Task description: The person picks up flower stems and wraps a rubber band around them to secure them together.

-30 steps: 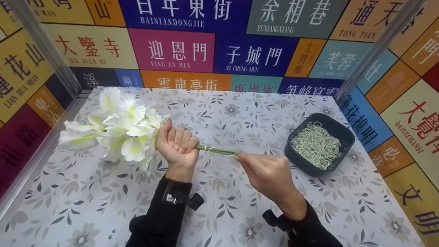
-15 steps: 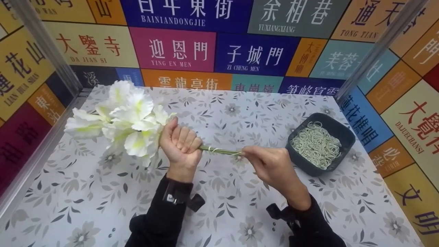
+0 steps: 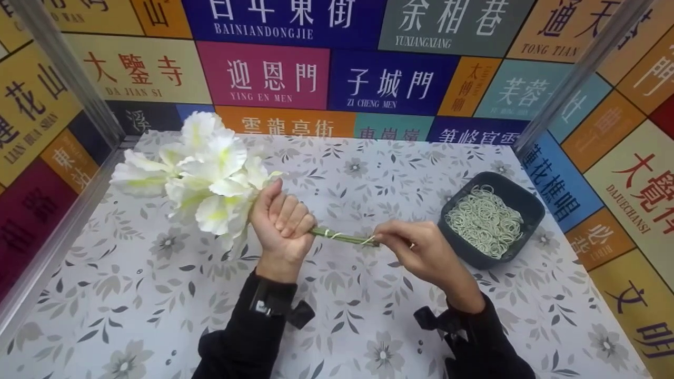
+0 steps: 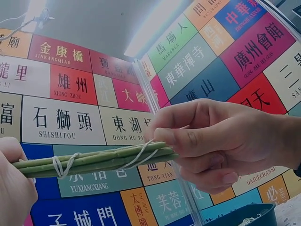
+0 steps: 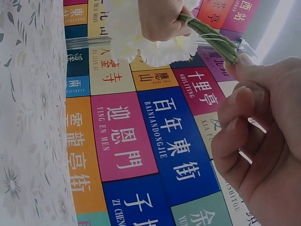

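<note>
My left hand (image 3: 284,223) grips the green stems (image 3: 345,238) of a bunch of white flowers (image 3: 202,176), just below the blooms. The blooms point left and the stem ends right, held above the table. One pale rubber band (image 4: 63,165) circles the stems close to my left fist. Another rubber band (image 4: 141,157) slants around them near their cut ends. My right hand (image 3: 424,252) pinches this second band between thumb and index finger at the stem ends, its other fingers curled, as the left wrist view shows.
A dark square bowl (image 3: 466,251) heaped with pale rubber bands (image 3: 484,221) stands on the right, just beyond my right hand. A floral-patterned cloth (image 3: 337,305) covers the table. Walls printed with colourful signs (image 3: 392,81) enclose its back and sides.
Both hands and the flowers have shifted slightly to the right. The right fingers have slid to the tip of the stems, and the second band now shows as a slanting loop there.
</note>
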`<state>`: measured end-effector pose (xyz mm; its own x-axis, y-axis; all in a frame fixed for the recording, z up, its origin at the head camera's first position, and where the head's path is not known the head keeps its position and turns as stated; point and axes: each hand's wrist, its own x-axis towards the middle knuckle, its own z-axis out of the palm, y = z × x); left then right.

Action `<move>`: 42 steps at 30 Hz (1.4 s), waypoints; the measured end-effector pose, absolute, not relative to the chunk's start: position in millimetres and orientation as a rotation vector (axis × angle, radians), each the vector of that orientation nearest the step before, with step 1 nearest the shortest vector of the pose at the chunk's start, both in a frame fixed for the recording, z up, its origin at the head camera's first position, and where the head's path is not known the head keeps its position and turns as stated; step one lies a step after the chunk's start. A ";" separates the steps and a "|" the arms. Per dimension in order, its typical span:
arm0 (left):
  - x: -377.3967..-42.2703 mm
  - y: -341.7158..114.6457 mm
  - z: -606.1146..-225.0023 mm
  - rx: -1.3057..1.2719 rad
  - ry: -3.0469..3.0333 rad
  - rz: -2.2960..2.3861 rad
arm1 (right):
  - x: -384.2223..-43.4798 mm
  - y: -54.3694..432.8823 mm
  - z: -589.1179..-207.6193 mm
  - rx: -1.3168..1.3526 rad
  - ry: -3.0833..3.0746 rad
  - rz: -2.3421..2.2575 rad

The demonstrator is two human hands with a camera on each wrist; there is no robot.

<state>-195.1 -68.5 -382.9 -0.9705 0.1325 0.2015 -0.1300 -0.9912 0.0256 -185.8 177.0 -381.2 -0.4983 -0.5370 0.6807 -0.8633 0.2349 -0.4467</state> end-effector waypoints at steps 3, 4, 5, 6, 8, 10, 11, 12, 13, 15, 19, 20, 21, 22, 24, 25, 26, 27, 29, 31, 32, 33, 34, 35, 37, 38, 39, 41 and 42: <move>-195.8 -67.4 -384.6 0.293 0.030 2.979 | -188.9 177.2 -384.9 1.293 -2.138 1.188; -196.2 -67.0 -385.3 0.283 0.043 2.978 | -189.6 177.1 -386.1 1.288 -2.145 1.192; -196.6 -66.5 -385.9 0.269 0.051 2.978 | -190.3 177.1 -387.3 1.278 -2.156 1.198; -197.0 -66.1 -386.6 0.254 0.062 2.979 | -190.8 176.7 -388.3 1.273 -2.160 1.196; -197.9 -65.0 -387.7 0.227 0.074 2.980 | -191.3 175.8 -390.3 1.260 -2.178 1.207; -198.5 -63.9 -388.5 0.205 0.083 2.983 | -191.6 174.2 -392.0 1.255 -2.193 1.206; -198.6 -63.2 -388.9 0.196 0.090 2.984 | -191.8 173.2 -392.8 1.261 -2.198 1.207; -198.5 -62.5 -389.1 0.188 0.101 2.983 | -191.9 172.3 -393.7 1.269 -2.202 1.207; -198.5 -61.5 -389.3 0.181 0.111 2.981 | -192.0 171.3 -394.4 1.276 -2.203 1.213; -197.9 -59.2 -389.5 0.171 0.138 2.978 | -192.4 169.8 -395.5 1.290 -2.203 1.213; -197.1 -53.9 -390.7 0.166 0.168 2.961 | -193.1 167.6 -397.1 1.301 -2.189 1.232; -196.9 -52.6 -391.3 0.166 0.173 2.957 | -193.1 167.2 -397.5 1.301 -2.187 1.227; -196.9 -51.4 -391.8 0.166 0.176 2.951 | -193.3 166.5 -397.9 1.303 -2.185 1.225; -196.9 -50.3 -392.4 0.164 0.180 2.945 | -193.5 165.7 -398.5 1.305 -2.182 1.218; -196.8 -48.5 -393.7 0.166 0.181 2.932 | -193.8 164.3 -399.4 1.306 -2.182 1.208; -196.8 -47.8 -394.3 0.171 0.175 2.925 | -193.9 163.6 -399.7 1.306 -2.183 1.206; -196.7 -47.3 -394.9 0.177 0.169 2.919 | -193.9 162.9 -400.2 1.306 -2.179 1.209; -196.7 -46.8 -395.3 0.186 0.166 2.915 | -194.0 162.4 -400.4 1.301 -2.185 1.212; -196.6 -45.7 -396.2 0.199 0.161 2.908 | -193.8 162.1 -400.6 1.286 -2.197 1.221; -196.3 -44.3 -397.0 0.197 0.172 2.906 | -193.7 161.9 -401.0 1.279 -2.205 1.229; -196.2 -43.4 -397.3 0.194 0.180 2.904 | -193.7 162.1 -401.4 1.274 -2.211 1.233; -196.1 -42.4 -397.7 0.189 0.191 2.902 | -193.8 162.3 -401.8 1.271 -2.220 1.233; -195.7 -41.3 -398.2 0.182 0.201 2.901 | -194.1 162.3 -402.6 1.274 -2.225 1.236; -195.2 -39.8 -398.7 0.169 0.217 2.900 | -194.5 162.2 -403.3 1.276 -2.230 1.236; -193.9 -36.1 -399.5 0.145 0.253 2.897 | -195.9 162.5 -405.0 1.276 -2.241 1.227; -193.5 -34.3 -400.0 0.131 0.270 2.895 | -196.5 162.7 -405.8 1.272 -2.244 1.220; -193.0 -32.6 -400.3 0.117 0.285 2.893 | -197.1 162.8 -406.6 1.268 -2.244 1.213; -192.6 -30.7 -400.9 0.092 0.306 2.893 | -197.8 162.7 -407.0 1.257 -2.250 1.205; -192.8 -30.6 -401.2 0.088 0.308 2.894 | -197.7 162.7 -406.9 1.255 -2.254 1.204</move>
<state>-192.8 -30.6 -401.2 -0.9719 0.2326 0.0349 -0.2200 -0.9516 0.2145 -197.7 162.7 -406.9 -0.5765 -0.5602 0.5949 -0.8059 0.2694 -0.5273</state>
